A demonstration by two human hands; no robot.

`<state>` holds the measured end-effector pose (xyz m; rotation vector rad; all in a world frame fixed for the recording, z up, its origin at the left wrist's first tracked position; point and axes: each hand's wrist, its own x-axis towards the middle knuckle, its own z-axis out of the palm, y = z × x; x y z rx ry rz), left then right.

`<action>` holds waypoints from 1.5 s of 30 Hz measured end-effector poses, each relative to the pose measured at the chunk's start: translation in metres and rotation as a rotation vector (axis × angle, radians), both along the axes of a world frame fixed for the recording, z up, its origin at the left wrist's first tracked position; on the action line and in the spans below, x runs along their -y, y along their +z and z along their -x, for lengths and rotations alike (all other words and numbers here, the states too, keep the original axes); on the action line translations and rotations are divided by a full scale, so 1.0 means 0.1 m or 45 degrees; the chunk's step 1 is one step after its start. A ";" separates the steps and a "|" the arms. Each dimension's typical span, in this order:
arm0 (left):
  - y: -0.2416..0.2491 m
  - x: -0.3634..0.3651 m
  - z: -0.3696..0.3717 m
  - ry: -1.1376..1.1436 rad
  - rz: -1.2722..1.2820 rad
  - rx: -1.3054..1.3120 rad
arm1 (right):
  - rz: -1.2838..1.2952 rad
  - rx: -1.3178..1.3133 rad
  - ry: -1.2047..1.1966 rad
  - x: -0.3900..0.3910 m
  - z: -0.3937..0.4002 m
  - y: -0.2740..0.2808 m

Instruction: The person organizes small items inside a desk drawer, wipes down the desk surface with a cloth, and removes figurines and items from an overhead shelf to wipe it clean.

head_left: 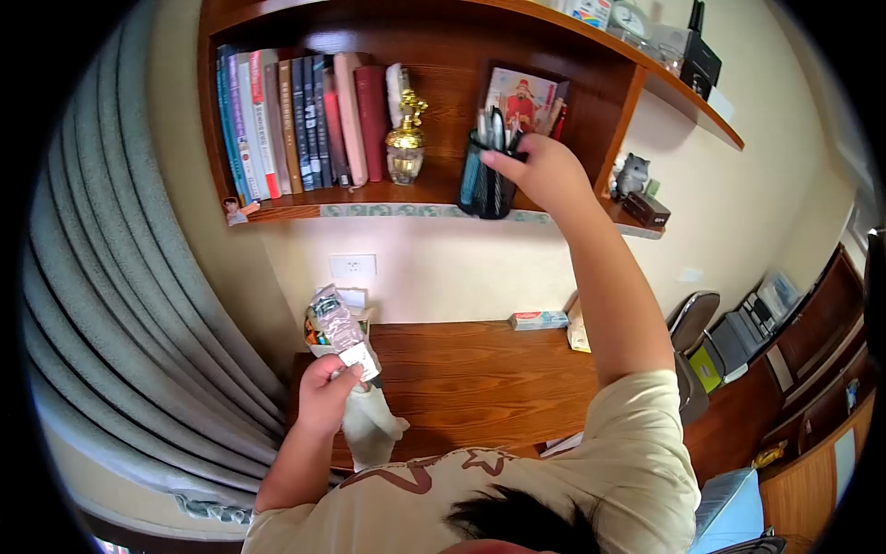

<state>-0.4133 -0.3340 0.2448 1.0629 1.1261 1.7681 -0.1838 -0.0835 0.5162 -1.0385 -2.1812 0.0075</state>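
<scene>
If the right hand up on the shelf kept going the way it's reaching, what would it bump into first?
The right hand is already at the black pen holder, fingers on its rim. Pushing further, it would probably meet the pens inside, then the framed picture behind, though depth is hard to judge.

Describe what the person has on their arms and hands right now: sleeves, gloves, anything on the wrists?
Both hands are bare: no gloves on the left hand or the right hand, and no watch or band visible on either wrist. Both forearms are uncovered. The person wears a short-sleeved beige T-shirt with a dark reddish star print on the front; the sleeve ends above the elbow.
</scene>
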 end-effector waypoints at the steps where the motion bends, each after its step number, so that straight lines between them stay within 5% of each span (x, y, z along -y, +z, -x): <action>1: 0.00 -0.02 -0.05 0.005 -0.007 -0.004 | 0.063 -0.076 0.051 0.15 -0.21 -0.05; 7: 0.15 -0.18 -0.48 0.036 -0.011 0.011 | 0.662 -0.513 0.547 0.58 -1.37 -1.14; 11: 0.07 -0.37 -0.81 0.078 -0.008 -0.047 | 0.903 -0.300 0.462 0.39 -1.83 -2.40; 15: -0.04 -0.50 -1.26 0.249 0.095 -0.058 | 0.491 0.101 0.346 0.10 -2.23 -3.82; 18: -0.22 -0.58 -1.55 0.274 0.113 -0.025 | 0.658 0.191 0.244 0.04 -2.45 -4.42; 26: -0.38 -0.65 -1.87 0.369 0.176 0.083 | 0.828 0.187 0.283 -0.02 -2.68 -4.93; 29: -0.38 -0.63 -1.93 0.399 0.167 0.027 | 0.512 -0.125 0.243 -0.02 -2.69 -4.91; 37: -0.37 -0.58 -1.90 0.467 0.203 0.024 | 0.423 -0.015 0.374 -0.23 -2.49 -4.62; 42: -0.39 -0.54 -1.78 0.441 0.218 0.027 | 1.105 -0.141 0.450 -0.39 -2.63 -4.53; 45: -0.38 -0.55 -1.74 0.433 0.232 0.005 | 0.850 -0.035 0.411 -0.38 -2.63 -4.41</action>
